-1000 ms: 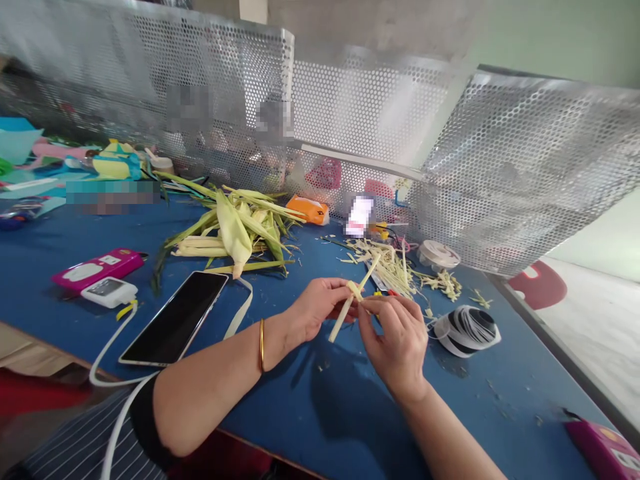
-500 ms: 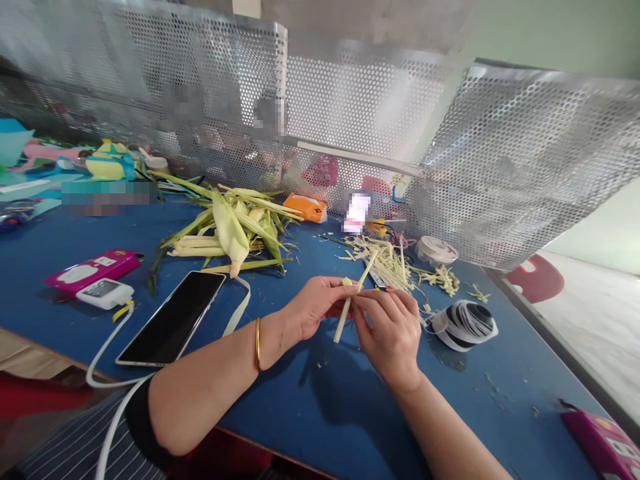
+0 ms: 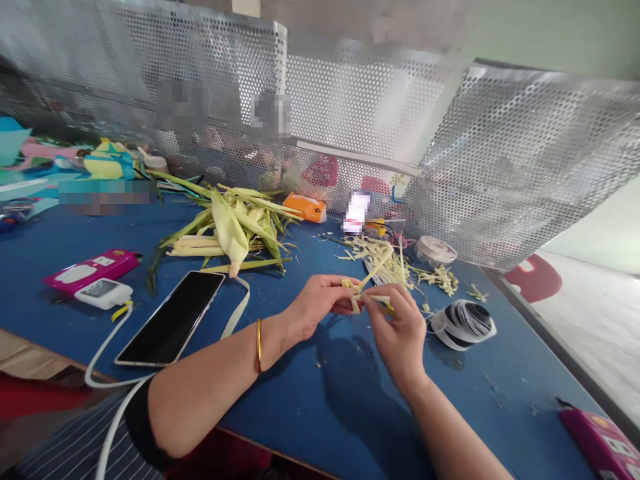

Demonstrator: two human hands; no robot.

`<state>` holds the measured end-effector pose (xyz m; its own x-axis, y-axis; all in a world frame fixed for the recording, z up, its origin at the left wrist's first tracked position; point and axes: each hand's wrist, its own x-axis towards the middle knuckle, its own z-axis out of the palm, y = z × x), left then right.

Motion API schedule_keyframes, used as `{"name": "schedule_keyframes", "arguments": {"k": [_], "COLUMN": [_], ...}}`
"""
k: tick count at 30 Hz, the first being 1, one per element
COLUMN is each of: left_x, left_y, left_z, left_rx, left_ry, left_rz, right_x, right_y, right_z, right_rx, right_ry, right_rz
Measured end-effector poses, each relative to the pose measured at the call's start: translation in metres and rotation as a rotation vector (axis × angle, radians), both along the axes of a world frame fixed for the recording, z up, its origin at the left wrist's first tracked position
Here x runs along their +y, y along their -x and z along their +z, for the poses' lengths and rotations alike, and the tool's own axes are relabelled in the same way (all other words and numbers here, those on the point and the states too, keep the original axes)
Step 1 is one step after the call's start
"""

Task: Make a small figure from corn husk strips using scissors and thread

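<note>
Blue tabletop (image 3: 285,400), pale yellow folded husk strips (image 3: 370,276), pinched between left hand (image 3: 316,305) and right hand (image 3: 400,333)

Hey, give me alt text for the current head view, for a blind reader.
A person's left hand and right hand pinch pale strips above a blue table. Leafy husks lie beyond, a dark-screened phone to the left, a striped spool to the right.

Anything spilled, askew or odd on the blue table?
Mildly untidy: pale shreds lie strewn on the blue table beyond the right hand, some straying off the main pile. Loose thread also trails from the black-and-white spool. Probably just scrap; no liquid spill or damage stands out.
</note>
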<state>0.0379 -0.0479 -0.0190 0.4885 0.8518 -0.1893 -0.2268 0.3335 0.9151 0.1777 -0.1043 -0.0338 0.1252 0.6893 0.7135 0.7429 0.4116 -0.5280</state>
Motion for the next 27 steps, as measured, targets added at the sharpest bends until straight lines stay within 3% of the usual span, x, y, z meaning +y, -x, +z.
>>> {"name": "schedule_keyframes", "arguments": {"k": [3, 6, 13, 17, 20, 25, 27], "left_x": [0.000, 0.002, 0.003, 0.006, 0.009, 0.009, 0.006], "left_y": [0.001, 0.001, -0.004, -0.003, 0.000, 0.000, -0.002], "left_z": [0.003, 0.001, -0.010, -0.005, -0.002, -0.004, -0.007], "left_rx": [0.022, 0.051, 0.117, 0.130, 0.124, 0.149, 0.177], "left_ry": [-0.030, -0.067, -0.221, -0.127, -0.051, -0.064, -0.113], "left_rz": [-0.055, -0.069, 0.095, 0.208, 0.248, 0.265, 0.249], "right_x": [0.006, 0.010, 0.011, 0.008, 0.005, -0.001, -0.002], "right_y": [-0.006, -0.008, 0.001, 0.008, 0.007, -0.002, -0.005], "right_z": [-0.002, -0.005, -0.006, -0.007, -0.007, -0.001, 0.004], "right_rx": [0.381, 0.592, 0.845, 0.879, 0.632, -0.298, -0.502], "right_ry": [0.284, 0.455, 0.564, 0.470, 0.358, 0.031, -0.091], "right_rz": [0.053, 0.146, 0.149, 0.139, 0.139, 0.160, 0.101]}}
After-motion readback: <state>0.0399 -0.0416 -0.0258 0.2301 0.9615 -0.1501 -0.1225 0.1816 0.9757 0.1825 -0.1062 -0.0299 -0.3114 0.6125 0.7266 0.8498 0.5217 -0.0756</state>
